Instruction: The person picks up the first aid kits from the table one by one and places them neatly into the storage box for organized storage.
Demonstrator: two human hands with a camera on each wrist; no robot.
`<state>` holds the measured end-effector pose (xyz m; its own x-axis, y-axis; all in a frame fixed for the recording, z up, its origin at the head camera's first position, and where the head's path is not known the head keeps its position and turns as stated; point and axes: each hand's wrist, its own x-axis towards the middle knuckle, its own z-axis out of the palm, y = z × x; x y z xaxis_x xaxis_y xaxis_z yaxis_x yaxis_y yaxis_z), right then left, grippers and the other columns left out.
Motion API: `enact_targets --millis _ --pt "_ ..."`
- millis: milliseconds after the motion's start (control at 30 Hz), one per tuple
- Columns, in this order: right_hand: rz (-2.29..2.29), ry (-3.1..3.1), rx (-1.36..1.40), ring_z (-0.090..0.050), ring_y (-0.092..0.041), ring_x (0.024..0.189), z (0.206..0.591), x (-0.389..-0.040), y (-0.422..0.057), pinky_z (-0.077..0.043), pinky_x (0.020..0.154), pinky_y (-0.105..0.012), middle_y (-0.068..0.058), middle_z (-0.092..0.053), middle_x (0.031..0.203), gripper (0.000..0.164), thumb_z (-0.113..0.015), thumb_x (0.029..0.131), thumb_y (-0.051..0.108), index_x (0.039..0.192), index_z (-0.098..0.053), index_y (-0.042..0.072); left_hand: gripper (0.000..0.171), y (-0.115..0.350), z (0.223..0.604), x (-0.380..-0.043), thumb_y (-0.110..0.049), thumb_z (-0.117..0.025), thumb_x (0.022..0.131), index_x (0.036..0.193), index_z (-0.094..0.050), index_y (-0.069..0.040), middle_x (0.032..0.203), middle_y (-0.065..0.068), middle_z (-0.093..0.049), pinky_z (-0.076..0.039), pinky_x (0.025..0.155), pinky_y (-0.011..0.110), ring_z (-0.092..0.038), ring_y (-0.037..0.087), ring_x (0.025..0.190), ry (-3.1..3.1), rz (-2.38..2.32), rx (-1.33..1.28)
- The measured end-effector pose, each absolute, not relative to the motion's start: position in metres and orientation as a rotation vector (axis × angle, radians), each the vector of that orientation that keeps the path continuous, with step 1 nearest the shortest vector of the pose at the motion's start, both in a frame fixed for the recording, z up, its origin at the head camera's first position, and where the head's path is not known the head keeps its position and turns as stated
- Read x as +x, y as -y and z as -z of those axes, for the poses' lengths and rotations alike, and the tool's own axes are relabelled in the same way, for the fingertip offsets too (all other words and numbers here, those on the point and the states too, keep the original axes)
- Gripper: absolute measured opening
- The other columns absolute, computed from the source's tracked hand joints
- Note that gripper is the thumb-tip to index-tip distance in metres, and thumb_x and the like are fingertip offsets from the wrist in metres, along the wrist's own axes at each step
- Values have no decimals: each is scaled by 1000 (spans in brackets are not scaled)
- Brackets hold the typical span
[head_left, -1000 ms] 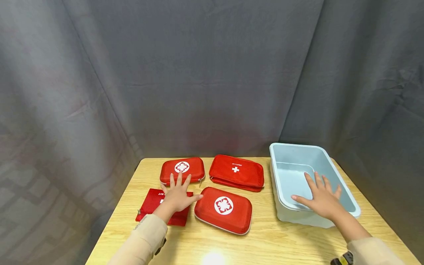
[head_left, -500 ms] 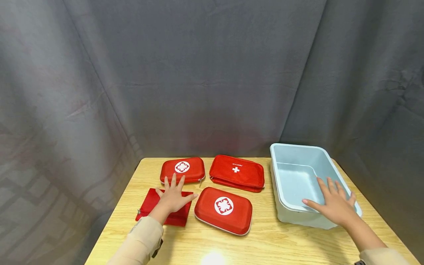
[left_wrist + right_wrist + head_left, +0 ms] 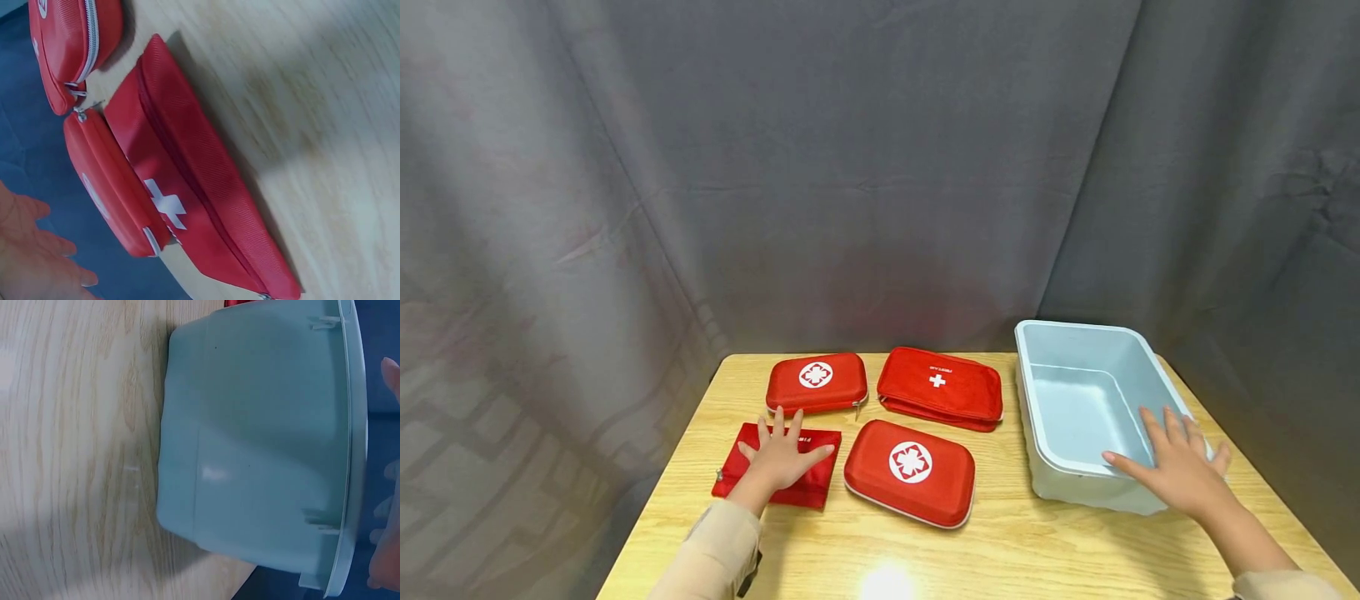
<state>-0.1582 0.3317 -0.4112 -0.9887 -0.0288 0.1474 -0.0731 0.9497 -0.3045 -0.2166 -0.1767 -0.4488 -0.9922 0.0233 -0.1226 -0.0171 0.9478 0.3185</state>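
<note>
In the head view my left hand [image 3: 778, 460] is spread above a flat red first aid pouch [image 3: 808, 493], holding nothing. The left wrist view shows a gap between those fingers and the pouch, which has a white cross and a zip. Two red hard-shell first aid cases lie close by, one behind [image 3: 846, 383] and one to the right [image 3: 874, 467]. My right hand [image 3: 1187, 473], fingers spread, is over the front right corner of a pale blue plastic bin [image 3: 1078, 468]. From the right wrist view it appears above the rim, apart from it.
A soft red first aid bag [image 3: 970, 393] with a white cross lies at the back, between the rear case and the bin. Everything stands on a light wooden table [image 3: 1000, 550]. Grey curtains [image 3: 880, 183] hang behind and at both sides.
My left hand has drifted left and back toward me, from the rear case's edge to over the flat pouch. My right hand has moved right and nearer. Cases and bin stay put.
</note>
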Motion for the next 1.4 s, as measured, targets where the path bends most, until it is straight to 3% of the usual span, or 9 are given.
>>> enact_targets --millis 400,1400 --pt "-439 2941 40 -1 -57 114 420 -152 -348 14 73 -71 -40 -6 129 90 -50 77 54 134 -10 -3 99 188 453 -208 -71 -42 68 137 -18 -5 139 26 -3 8 77 72 7 50 120 -2916 -597 -93" --pt "-518 2898 -2 -6 -57 112 433 -143 -369 3 77 -70 -37 -8 130 86 -51 80 47 133 -9 -6 101 227 481 -193 -67 -42 72 134 -9 6 132 36 1 -1 76 74 4 58 113 -2750 -855 -375"
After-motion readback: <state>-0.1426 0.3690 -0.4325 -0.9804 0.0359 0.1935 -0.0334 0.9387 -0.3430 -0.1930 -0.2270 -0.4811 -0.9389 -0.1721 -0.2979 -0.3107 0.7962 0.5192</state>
